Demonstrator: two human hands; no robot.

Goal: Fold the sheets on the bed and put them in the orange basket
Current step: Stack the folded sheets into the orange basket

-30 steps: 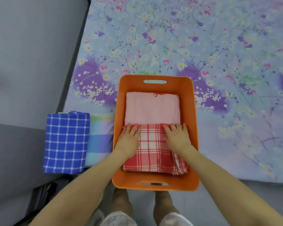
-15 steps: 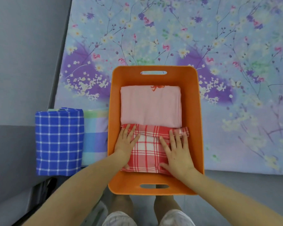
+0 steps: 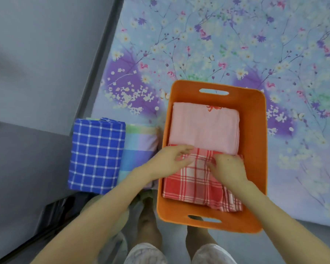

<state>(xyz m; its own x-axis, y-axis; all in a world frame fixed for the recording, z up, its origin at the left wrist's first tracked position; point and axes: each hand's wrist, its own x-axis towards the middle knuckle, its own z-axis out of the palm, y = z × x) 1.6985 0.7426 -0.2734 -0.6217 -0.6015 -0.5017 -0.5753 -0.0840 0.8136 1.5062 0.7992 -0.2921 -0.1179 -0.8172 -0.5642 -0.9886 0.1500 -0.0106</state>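
Fingers of the left hand (image 3: 170,161): lying nearly straight and close together, pointing right across the far edge of the red plaid sheet (image 3: 194,184), thumb just beneath them; whether they are pinching the cloth cannot be told. Fingers (image 3: 211,162) of the right hand (image 3: 230,169): curling down into the same far edge, bunching a little of the cloth under the tips. Red plaid sheet: lying folded in the near half of the orange basket (image 3: 259,149), its right near corner looking rumpled. Pink sheet (image 3: 202,128): lying folded and flat in the far half of the basket, its near edge touching the plaid one beneath the two hands. Orange basket: sitting at the near edge of the bed (image 3: 236,44), a handle slot showing at each end. Bed: wearing a pale blue cover printed with purple and pink flowers. Blue checked sheet (image 3: 97,155): lying folded at the bed's near left corner, well to the left of the basket. Pastel striped sheet (image 3: 139,147): lying folded between the blue one and the basket, touching the blue one. Person's bare legs (image 3: 149,221): standing below the basket, beside the grey floor (image 3: 36,54).
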